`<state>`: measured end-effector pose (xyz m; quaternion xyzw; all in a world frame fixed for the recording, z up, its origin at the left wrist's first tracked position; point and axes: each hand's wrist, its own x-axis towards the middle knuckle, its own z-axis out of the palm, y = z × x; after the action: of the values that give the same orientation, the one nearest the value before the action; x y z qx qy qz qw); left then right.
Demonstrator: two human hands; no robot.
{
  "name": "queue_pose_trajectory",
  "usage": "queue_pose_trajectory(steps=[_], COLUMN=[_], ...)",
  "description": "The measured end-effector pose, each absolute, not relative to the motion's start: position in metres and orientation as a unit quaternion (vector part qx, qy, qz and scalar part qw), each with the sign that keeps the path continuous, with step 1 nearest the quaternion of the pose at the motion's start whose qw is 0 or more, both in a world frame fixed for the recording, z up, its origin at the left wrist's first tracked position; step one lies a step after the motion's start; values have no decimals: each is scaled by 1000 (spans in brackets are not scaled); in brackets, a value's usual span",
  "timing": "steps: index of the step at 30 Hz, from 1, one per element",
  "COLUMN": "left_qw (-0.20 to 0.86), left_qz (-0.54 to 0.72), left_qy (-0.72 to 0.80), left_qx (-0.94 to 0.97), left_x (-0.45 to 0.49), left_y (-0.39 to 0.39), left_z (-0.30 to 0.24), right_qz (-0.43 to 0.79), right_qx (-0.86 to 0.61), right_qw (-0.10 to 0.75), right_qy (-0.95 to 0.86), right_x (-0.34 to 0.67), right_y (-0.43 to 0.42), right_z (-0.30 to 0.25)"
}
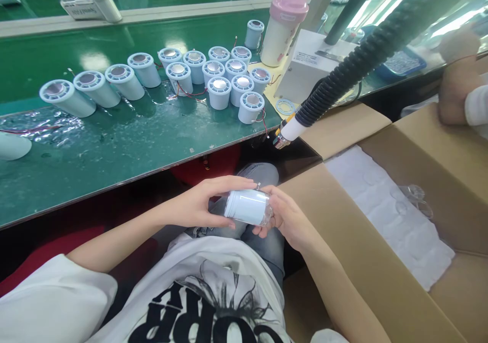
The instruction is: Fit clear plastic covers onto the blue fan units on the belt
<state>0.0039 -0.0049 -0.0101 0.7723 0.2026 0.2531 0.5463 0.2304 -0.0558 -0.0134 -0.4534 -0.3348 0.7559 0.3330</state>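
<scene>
As two hands clasp a white cylinder (247, 207)

While it lies sideways above the lap, the white cylinder is gripped at both ends: the left hand (202, 203) curls fingers over and under one end, the right hand (290, 218) wraps the clear end. Just right, an open cardboard box (381, 282) holds white padding (385, 206). Farther off, more cylinders (219, 91) sit on the green table (114, 145) beside a black hose (343, 73).

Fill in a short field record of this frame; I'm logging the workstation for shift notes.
left hand: grips white cylinder from the left, over the lap
right hand: holds the white cylinder's right end
green bench: many metal-topped cylinders stand on it
black hose: nozzle hangs past the bench edge
cardboard box: open, white foam sheet inside
</scene>
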Motion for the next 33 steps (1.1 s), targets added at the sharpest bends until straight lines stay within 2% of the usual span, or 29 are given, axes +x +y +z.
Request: queue_pose_trajectory(steps=[11, 17, 22, 23, 25, 27, 29, 31, 33], left_qw=[605, 569, 599, 612, 639, 676, 713, 738, 748], left_qz=[258, 277, 270, 268, 264, 256, 243, 231, 220], left_qy=[181, 164, 194, 211, 249, 278, 288, 287, 274], left_qx=[731, 756, 728, 714, 678, 633, 591, 566, 562], left_x=[5, 5, 7, 8, 8, 9, 9, 9, 8], left_y=[-4, -3, -6, -7, -9, -11, -11, -11, -9], left_z=[-12, -14, -12, -10, -7, -4, -4, -4, -5], right_qz=[836, 869, 872, 855, 765, 597, 432, 342, 339], right_qx=[-407, -404, -400, -413, -476, -529, -492, -403, -360], right_qw=[274, 228, 199, 208, 278, 388, 453, 452, 429], right_qy=[-245, -170, -203, -235, -333, -462, -604, -718, -756], right_x=[223, 223, 221, 221, 222, 225, 230, 235, 238], right_y=[-56, -54, -55, -57, -61, -65, -67, -67, -66], right_z=[-19, -16, -16, -18, -25, -31, -35, -34, -31])
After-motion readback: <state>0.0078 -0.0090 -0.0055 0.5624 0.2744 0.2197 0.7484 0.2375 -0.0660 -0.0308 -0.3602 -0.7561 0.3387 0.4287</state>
